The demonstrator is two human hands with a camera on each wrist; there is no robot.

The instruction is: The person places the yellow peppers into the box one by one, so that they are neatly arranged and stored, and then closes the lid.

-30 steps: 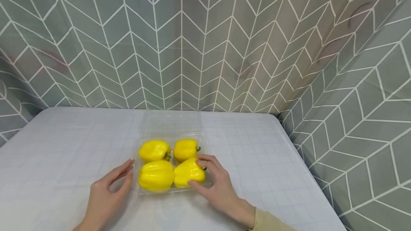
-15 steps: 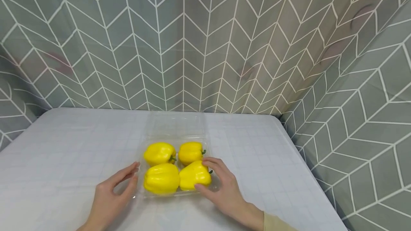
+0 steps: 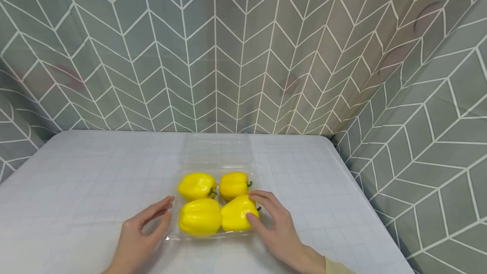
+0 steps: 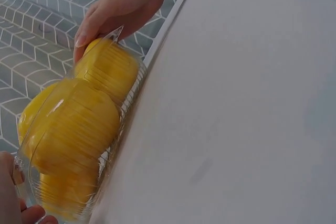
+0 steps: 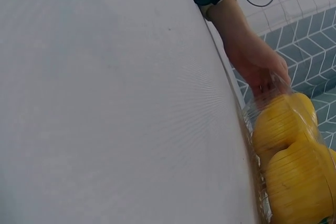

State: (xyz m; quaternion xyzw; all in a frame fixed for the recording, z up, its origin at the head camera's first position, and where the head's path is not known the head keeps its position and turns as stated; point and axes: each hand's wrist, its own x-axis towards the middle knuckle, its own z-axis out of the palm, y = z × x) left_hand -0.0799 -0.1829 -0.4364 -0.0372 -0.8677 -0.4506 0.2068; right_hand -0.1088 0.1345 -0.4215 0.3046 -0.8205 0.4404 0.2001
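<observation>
A clear plastic clamshell container (image 3: 207,237) sits on the white table with its lid (image 3: 217,149) folded open toward the back. Inside it lie several yellow bell peppers (image 3: 200,217) in two rows. My left hand (image 3: 138,229) pinches the container's left rim between thumb and fingers. Around the front right bell pepper (image 3: 237,214), my right hand (image 3: 277,227) curls, thumb on its near side and fingertips on the far side. In the left wrist view the right hand's fingers touch the pepper (image 4: 107,69) near the container's corner. The right wrist view shows the left hand (image 5: 257,61) at the rim.
The white cloth-covered table (image 3: 323,189) extends to both sides of the container. Behind it and along the right hangs a grey-green curtain (image 3: 243,54) with white herringbone lines. The open lid reaches almost to the table's back edge.
The container with its bell peppers has slid to the right and slightly nearer. Both hands have moved along with it and keep their holds.
</observation>
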